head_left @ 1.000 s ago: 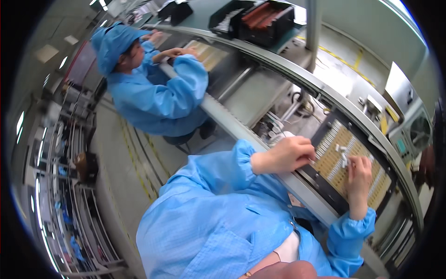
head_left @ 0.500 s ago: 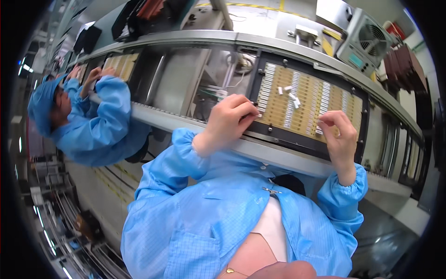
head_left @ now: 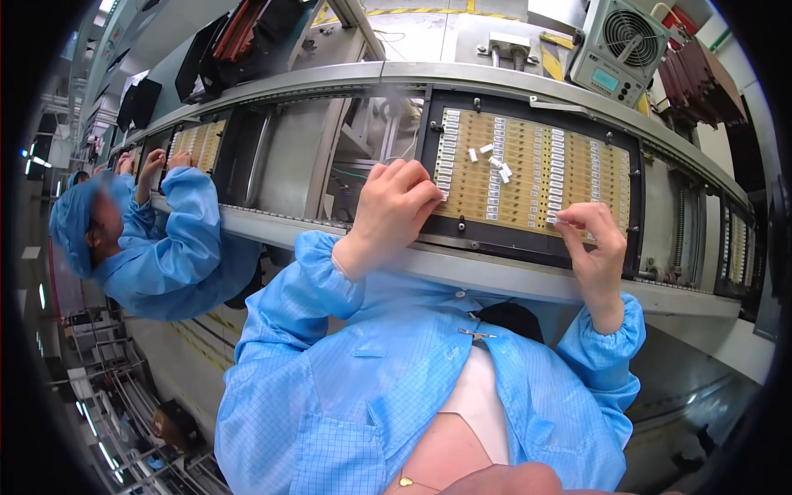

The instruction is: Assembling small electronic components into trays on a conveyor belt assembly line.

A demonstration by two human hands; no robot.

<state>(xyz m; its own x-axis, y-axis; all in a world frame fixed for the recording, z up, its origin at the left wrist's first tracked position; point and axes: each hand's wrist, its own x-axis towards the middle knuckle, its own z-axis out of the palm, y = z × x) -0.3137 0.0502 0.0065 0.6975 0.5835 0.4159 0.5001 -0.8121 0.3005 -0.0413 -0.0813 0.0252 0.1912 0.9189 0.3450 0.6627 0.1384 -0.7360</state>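
A tan circuit-board panel (head_left: 520,157) with columns of small white rectangular parts lies in a black frame (head_left: 511,238). My left hand (head_left: 394,213) is at the panel's near left corner, thumb and fingertips pressed together beside the lowest part of the leftmost white column. Whatever that pinch holds is hidden. At the near end of another white column, further right, my right hand (head_left: 596,243) pinches with thumb and index finger at a small white part (head_left: 553,219). Several loose white parts (head_left: 500,167) lie scattered on the panel's upper middle.
The frame rests on a metal conveyor with a near rail (head_left: 503,268) and a far rail (head_left: 396,73). Beyond it stands a grey box with a fan (head_left: 623,49), beside stacked brown trays (head_left: 701,82). To the left, a person in blue (head_left: 157,239) works at another panel (head_left: 198,144).
The whole view has shifted, so the panel appears further left and slightly higher. My right fingertips have come slightly nearer on the panel; my left hand keeps its place at the corner.
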